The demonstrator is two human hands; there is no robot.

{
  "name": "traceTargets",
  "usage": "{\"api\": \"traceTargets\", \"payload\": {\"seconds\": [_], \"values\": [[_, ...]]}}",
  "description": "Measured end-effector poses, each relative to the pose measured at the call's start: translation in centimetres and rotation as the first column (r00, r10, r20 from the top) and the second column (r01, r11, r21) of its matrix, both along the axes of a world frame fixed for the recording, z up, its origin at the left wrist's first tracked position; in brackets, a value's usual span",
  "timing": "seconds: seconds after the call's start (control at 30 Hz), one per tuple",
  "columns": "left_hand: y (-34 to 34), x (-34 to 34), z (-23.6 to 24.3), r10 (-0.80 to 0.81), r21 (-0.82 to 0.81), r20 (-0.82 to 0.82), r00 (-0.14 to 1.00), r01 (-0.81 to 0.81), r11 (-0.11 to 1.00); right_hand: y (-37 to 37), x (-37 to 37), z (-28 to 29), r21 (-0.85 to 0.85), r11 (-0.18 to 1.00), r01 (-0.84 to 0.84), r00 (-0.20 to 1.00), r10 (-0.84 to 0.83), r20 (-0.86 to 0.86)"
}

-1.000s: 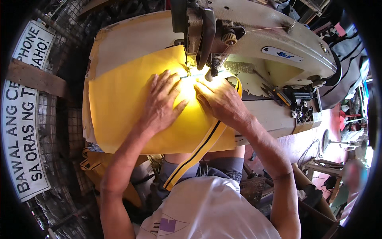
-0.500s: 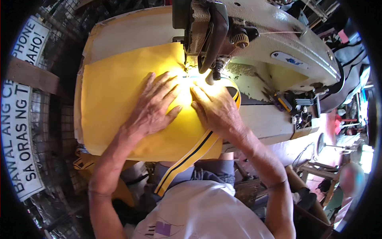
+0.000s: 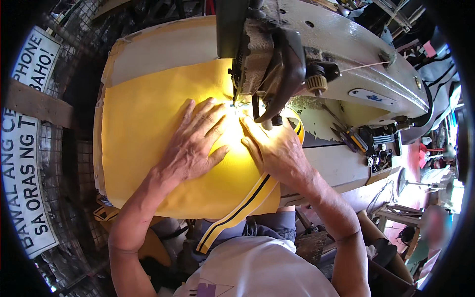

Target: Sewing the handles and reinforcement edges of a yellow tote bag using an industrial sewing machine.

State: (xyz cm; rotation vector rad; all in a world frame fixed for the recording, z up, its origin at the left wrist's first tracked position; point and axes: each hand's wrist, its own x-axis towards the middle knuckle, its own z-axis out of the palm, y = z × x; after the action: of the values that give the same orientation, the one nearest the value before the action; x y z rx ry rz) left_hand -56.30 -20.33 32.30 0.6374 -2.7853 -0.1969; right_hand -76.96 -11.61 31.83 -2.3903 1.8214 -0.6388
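Observation:
A large yellow sheet of cloth or vinyl (image 3: pixel 136 143) lies on the bed of a sewing machine (image 3: pixel 363 64). My left hand (image 3: pixel 195 141) rests flat on it, fingers stretched toward the lit needle area (image 3: pixel 236 103). To the right of the needle, my right hand (image 3: pixel 279 148) presses down with thumb and index finger apart; its other fingers are partly hidden behind the machine head. A yellow strip with a dark stripe (image 3: pixel 242 210) passes beneath the right hand. It loops up beside the wrist, and its loose end hangs toward my lap. Glare washes out the stitching spot.
Thread snips with a yellow-and-dark handle (image 3: pixel 357 141) and small metal parts (image 3: pixel 380 159) lie at the table's right side. Wire mesh with white lettered signs (image 3: pixel 29 183) stands on the left. A standing fan (image 3: pixel 403 182) and a person, partly visible, are at the far right.
The view has shifted, so the machine head looks larger and lower. Both hands keep nearly the same place on the yellow sheet beside the needle.

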Motion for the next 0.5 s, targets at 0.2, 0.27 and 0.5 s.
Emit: {"api": "traceTargets", "payload": {"seconds": [0.2, 0.27, 0.5], "values": [[0.0, 0.1, -0.5, 0.03, -0.008, 0.019, 0.999, -0.03, 1.0, 3.7, -2.4, -0.7, -0.212, 0.976, 0.053, 0.993, -0.029, 0.113], [0.8, -0.8, -0.8, 0.092, 0.059, -0.001, 0.996, -0.092, 0.994, 7.0, -5.3, 0.7, -0.197, 0.921, 0.336, 0.941, -0.318, 0.12], [0.5, -1.2, -0.7, 0.05, 0.049, -0.021, 0.999, -0.049, 0.998, 13.4, -15.6, -2.4, -0.439, 0.56, 0.703, 0.647, -0.76, 0.065]]}}
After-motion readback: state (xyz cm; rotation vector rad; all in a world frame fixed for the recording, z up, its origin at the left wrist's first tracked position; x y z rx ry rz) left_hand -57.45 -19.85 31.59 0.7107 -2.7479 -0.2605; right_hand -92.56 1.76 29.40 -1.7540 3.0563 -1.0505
